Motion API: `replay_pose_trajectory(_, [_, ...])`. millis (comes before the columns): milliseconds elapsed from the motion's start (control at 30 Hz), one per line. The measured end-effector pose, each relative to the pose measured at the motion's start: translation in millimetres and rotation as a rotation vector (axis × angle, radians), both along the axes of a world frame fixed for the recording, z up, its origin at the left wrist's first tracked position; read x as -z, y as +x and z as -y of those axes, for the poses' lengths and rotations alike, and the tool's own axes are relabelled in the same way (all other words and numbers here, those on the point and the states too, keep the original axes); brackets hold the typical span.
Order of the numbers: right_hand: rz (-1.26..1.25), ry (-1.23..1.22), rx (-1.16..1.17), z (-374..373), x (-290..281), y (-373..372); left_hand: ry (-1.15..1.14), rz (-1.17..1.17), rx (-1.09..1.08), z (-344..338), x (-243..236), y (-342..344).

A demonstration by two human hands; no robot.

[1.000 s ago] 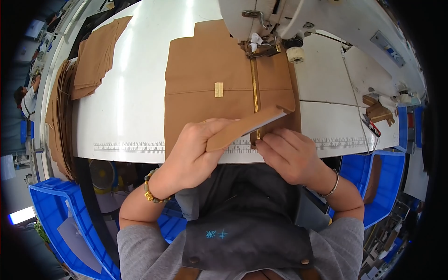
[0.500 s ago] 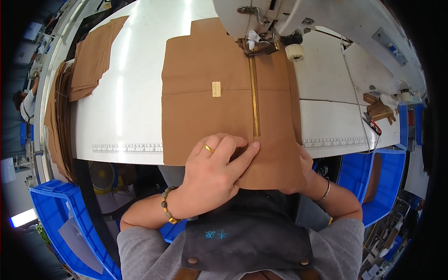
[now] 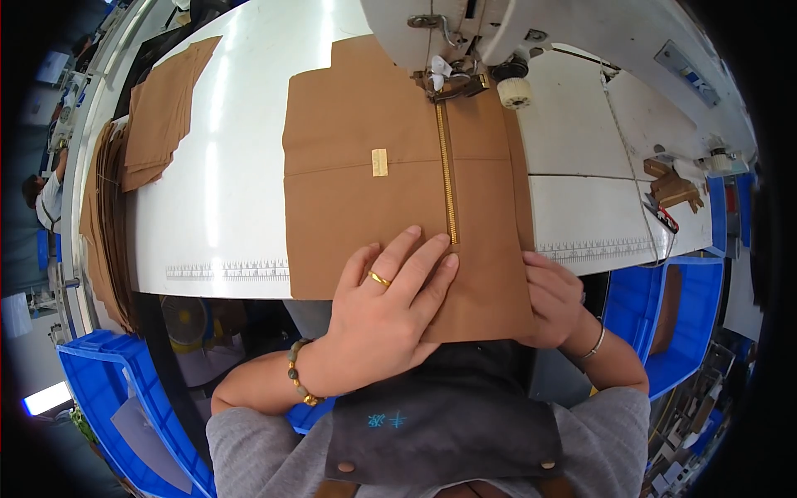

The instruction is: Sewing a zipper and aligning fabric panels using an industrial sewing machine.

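A brown fabric panel (image 3: 357, 207) lies over the table's front edge, with its far part under the sewing machine's presser foot (image 3: 455, 88). A brass zipper (image 3: 447, 170) runs down it from the foot, left of a fold. My left hand (image 3: 394, 290) rests flat on the panel with its fingers extended, the fingertips beside the zipper's near end. At the panel's right edge, my right hand (image 3: 552, 299) pinches the fabric, its thumb and fingers partly behind it. A small pale yellow tab (image 3: 379, 163) sits on the panel left of the zipper.
Stacked brown pieces (image 3: 170, 116) lie at the far left, and more hang over the left edge (image 3: 108, 224). Blue bins stand at left (image 3: 124, 398) and right (image 3: 685, 324). Red-handled snips (image 3: 662, 216) lie near brown scraps (image 3: 674, 189) on the right. The machine head (image 3: 498, 33) overhangs the back.
My left hand's fingers have straightened and spread on the panel, from a more bent pose. My right hand has come further out from behind the panel's right edge.
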State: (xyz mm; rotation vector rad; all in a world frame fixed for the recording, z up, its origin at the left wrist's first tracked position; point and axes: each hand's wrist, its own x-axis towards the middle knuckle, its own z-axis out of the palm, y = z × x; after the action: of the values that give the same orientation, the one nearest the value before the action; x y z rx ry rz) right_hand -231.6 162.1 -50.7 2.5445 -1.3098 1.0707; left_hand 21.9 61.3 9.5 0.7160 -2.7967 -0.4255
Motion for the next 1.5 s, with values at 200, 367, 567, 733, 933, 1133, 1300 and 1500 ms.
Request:
replay_pose_trajectory(200, [0.114,0.074,0.189,17.6,-43.2,-20.1,0.020,0.064,0.012,-3.1,-1.1,3.8])
replay_pose_trajectory(367, [0.085,0.168,0.086,45.8,-33.9,14.8,-0.204,0.008,0.017,-0.8,15.6,0.9])
replay_pose_trajectory(567, [-0.070,0.114,-0.017,48.8,-26.7,20.9,-0.224,-0.084,0.089,29.9,14.5,-1.0])
replay_pose_trajectory(733, [-0.028,0.101,-0.081,59.8,-36.7,22.2,-0.126,-0.012,-0.054,62.1,11.8,-22.2])
replay_pose_trajectory(933, [-0.118,0.244,-0.045,106.6,-47.6,-10.0,-0.150,0.091,-0.008,65.9,7.4,-22.4])
replay_pose_trajectory(1133, [-0.247,0.105,-0.050,124.7,-34.1,-7.8,-0.167,0.103,-0.015,66.9,8.2,-22.3])
replay_pose_trajectory(1300, [-0.240,0.115,-0.053,122.8,-34.9,-8.8,-0.153,0.121,-0.031,66.3,7.1,-21.7])
replay_pose_trajectory(1500, [-0.235,0.118,-0.050,123.2,-32.4,-9.2,-0.158,0.114,-0.023,67.1,5.1,-23.4])
